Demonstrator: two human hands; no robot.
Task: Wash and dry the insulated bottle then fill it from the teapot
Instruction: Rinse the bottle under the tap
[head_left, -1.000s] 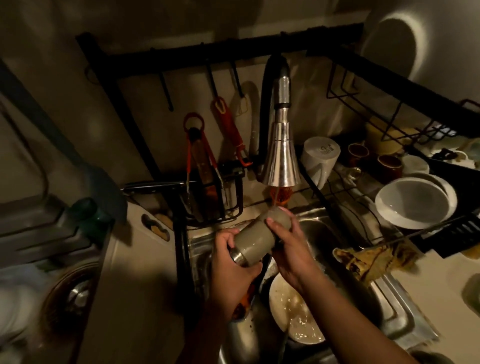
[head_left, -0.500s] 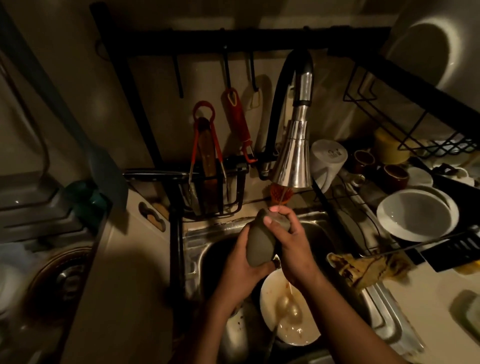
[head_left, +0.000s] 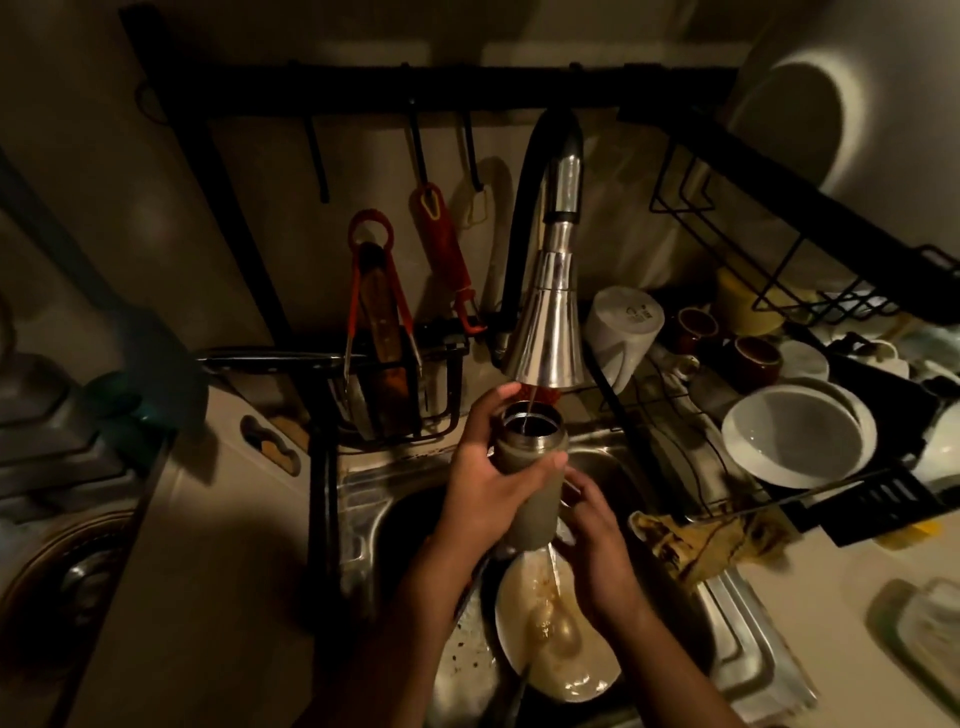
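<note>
Left grip (head_left: 483, 496) curls round the upright bottle (head_left: 532, 512).

Matt grey coating over the bottle (head_left: 535, 512), bare shiny metal at its rim. Mirror-polished metal on the faucet head (head_left: 550, 338). Dull brushed steel for the sink (head_left: 363, 483). Glossy white ceramic bowl (head_left: 797, 434); black coated wire rack (head_left: 779, 270). Crumpled, rough cloth (head_left: 717, 540).

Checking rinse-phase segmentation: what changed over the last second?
The insulated bottle was turned from tilted, base toward the faucet, to upright with its mouth under the thin stream. Both hands kept hold: the left hand now grips near the top, the right hand the lower part. Unchanged: faucet position, dirty plate in the sink.
</note>
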